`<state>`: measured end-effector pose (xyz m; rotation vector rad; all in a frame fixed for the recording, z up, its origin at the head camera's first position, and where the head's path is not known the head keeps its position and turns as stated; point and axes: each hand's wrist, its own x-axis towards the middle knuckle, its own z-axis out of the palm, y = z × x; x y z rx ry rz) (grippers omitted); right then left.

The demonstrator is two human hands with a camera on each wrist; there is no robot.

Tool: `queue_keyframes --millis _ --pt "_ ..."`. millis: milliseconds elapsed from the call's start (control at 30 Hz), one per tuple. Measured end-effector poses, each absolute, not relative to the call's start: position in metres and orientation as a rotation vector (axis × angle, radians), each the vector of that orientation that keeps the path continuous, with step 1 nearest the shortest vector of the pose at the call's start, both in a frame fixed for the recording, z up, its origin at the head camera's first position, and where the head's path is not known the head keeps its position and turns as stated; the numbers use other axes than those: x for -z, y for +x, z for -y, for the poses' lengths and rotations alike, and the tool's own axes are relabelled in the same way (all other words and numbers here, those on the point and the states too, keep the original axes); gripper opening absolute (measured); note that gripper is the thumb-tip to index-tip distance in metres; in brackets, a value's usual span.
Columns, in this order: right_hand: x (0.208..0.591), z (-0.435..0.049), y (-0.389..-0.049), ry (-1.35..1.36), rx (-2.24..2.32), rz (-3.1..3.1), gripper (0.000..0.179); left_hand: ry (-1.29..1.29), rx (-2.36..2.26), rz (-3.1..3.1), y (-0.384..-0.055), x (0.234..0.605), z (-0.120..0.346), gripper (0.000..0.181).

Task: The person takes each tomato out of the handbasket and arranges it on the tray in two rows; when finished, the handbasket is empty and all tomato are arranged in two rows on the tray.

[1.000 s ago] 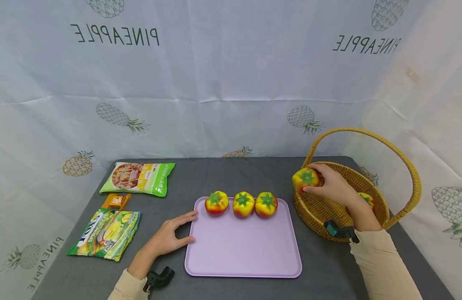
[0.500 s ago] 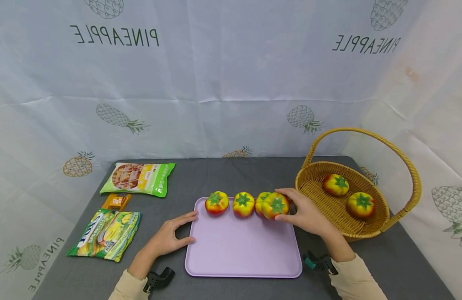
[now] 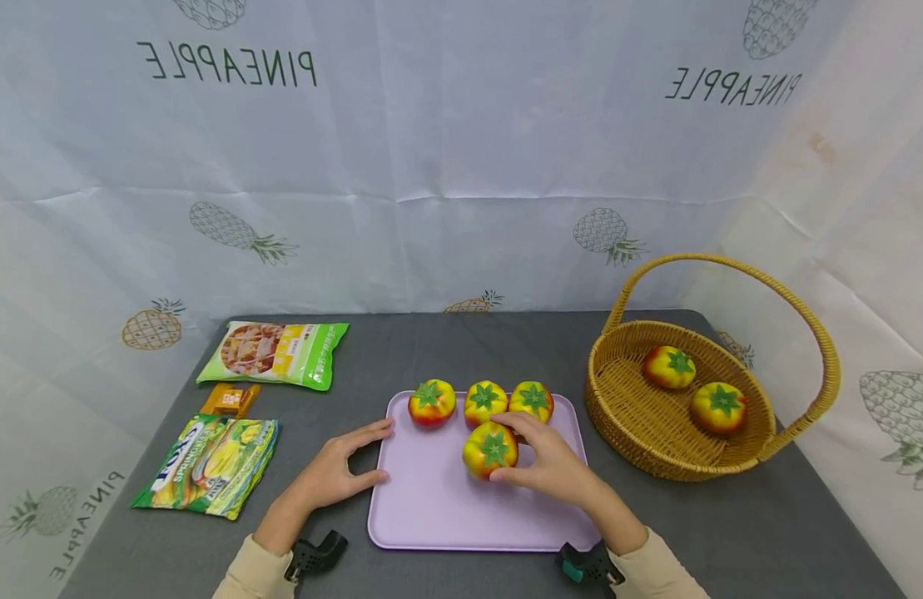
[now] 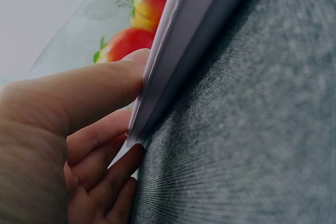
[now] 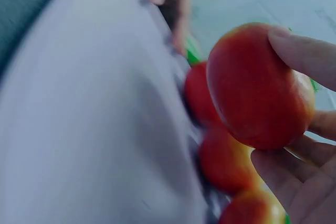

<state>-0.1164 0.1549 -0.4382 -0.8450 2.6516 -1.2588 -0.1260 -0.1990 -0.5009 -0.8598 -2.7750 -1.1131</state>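
Note:
My right hand (image 3: 547, 466) holds a red-and-yellow tomato (image 3: 491, 450) with a green star-shaped top, between thumb and fingers over the lilac tray (image 3: 424, 520). In the right wrist view the red underside of this tomato (image 5: 257, 87) shows, above the blurred tray surface. Along the tray's far edge stand three more tomatoes in a row: a left one (image 3: 432, 403), a middle one (image 3: 485, 402) and a right one (image 3: 532, 400). At the tray's left edge rests my left hand (image 3: 329, 474), thumb and fingers spread and touching the rim (image 4: 152, 72).
On the right stands a wicker basket (image 3: 618, 416) with a tall handle; a rear tomato (image 3: 669, 367) and a front tomato (image 3: 719, 408) lie inside. To the left are a green-and-white food bag (image 3: 277, 353), a small orange packet (image 3: 231, 400) and a green-yellow packet (image 3: 210, 466).
The right hand has carried the tomato left from the basket, past the tray's right side, to behind the row's near side over mid-tray. The left hand has stayed at the tray's edge.

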Motion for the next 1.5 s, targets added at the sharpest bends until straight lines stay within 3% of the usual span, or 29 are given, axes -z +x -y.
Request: queue_keyframes --millis 633,1500 --pt "0.458 -0.087 -0.107 -1.016 1.163 -2.629 0.068 -0.885 1.093 2.716 -0.123 0.501 0.199 0.055" --pt "0.468 -0.077 -0.111 -1.014 1.118 -2.608 0.066 -0.861 1.106 2.737 -0.125 0.5 0.199 0.056"
